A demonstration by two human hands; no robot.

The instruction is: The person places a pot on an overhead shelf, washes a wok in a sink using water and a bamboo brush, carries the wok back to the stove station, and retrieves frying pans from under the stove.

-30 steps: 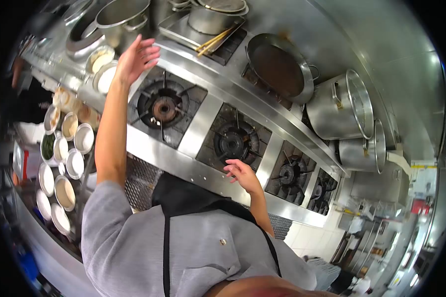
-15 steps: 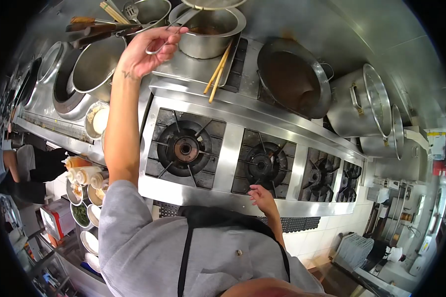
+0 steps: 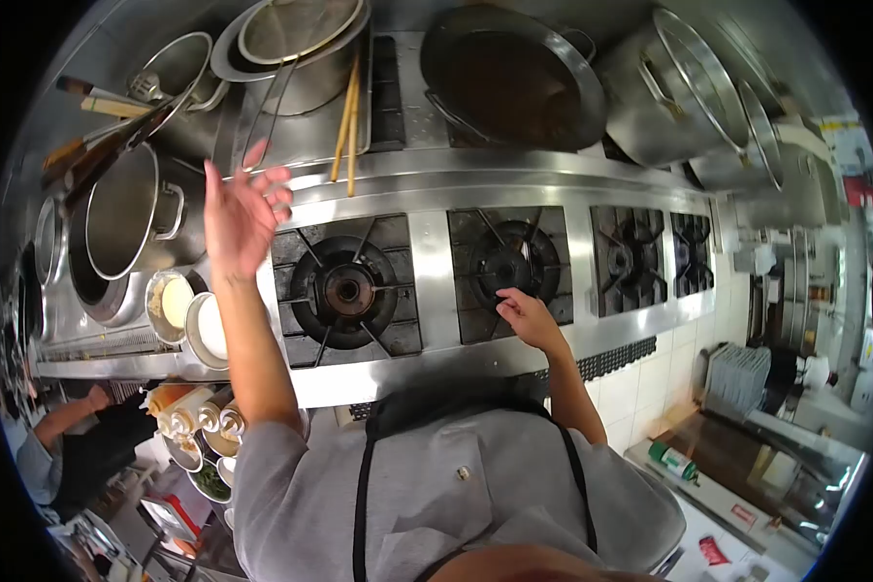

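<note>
My left hand (image 3: 245, 211) is raised with its fingers spread and empty, between the pots and the left burner (image 3: 349, 289). Just beyond its fingertips is the handle of a wire strainer (image 3: 301, 27), which rests on a steel pot (image 3: 325, 89) at the back. Two wooden sticks (image 3: 344, 131) lean beside that pot. Over the front of the second burner (image 3: 512, 264), my right hand (image 3: 524, 315) hangs with its fingers loosely bent. Nothing shows between those fingers.
A dark wok (image 3: 514, 78) of brown liquid and large steel pots (image 3: 669, 92) line the back. More pots (image 3: 126, 218), a bowl of white stuff (image 3: 209, 330) and sauce bottles (image 3: 179, 407) are at left. Another person's arm (image 3: 73, 412) shows at far left.
My left hand has let go of the strainer handle and drawn back, opening its fingers. The strainer now lies on the pot. The whole view has shifted.
</note>
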